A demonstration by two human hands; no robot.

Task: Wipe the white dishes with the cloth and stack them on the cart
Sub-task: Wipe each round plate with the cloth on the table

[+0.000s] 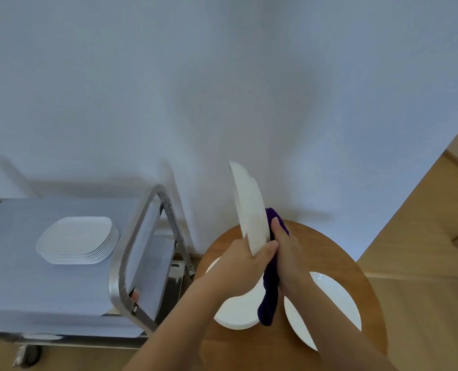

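Note:
My left hand (245, 259) grips the lower edge of a white plate (250, 207), held upright on edge above the round wooden table (356, 277). My right hand (285, 247) presses a dark purple cloth (270, 295) against the plate's right face; the cloth's tail hangs down between my forearms. Two more white dishes lie flat on the table: one under my left forearm (235, 313), one under my right (332, 298). A stack of several white squarish plates (76, 239) sits on the top shelf of the steel cart (21, 290) at the left.
The cart's bent steel handle (131, 250) rises between the stack and the table. A lower cart shelf (155, 266) shows behind it. A plain white wall stands close behind everything. Wooden floor and a wood panel (423, 236) lie at the right.

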